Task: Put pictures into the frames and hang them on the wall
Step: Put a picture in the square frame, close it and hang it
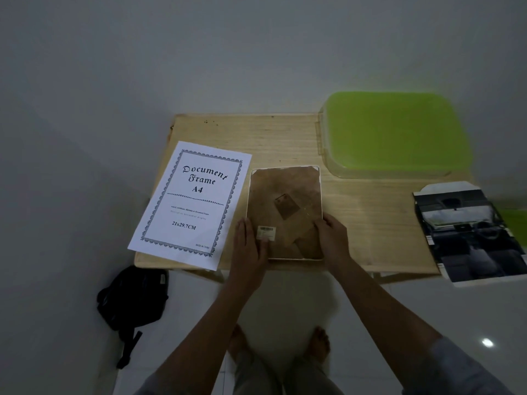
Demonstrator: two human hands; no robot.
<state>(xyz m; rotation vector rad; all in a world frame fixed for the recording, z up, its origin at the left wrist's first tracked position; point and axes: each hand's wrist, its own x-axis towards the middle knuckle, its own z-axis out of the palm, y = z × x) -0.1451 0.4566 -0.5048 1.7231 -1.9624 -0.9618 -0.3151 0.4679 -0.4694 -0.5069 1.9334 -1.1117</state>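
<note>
A picture frame [285, 195] lies face down on the wooden table [370, 212], its brown backing board up and a thin white rim around it. My left hand [249, 246] rests flat on the frame's near left corner, thumb beside a small barcode sticker [266, 232]. My right hand [332, 238] rests on the near right side, fingertips on the backing board. A white insert sheet [189, 203] printed "Document Frame A4" lies left of the frame. A dark photo print [470, 235] lies at the table's right edge, overhanging it.
A green plastic tray [393, 132] sits at the table's back right. A black bag [132, 297] lies on the pale floor left of my feet. A plain grey wall rises behind the table.
</note>
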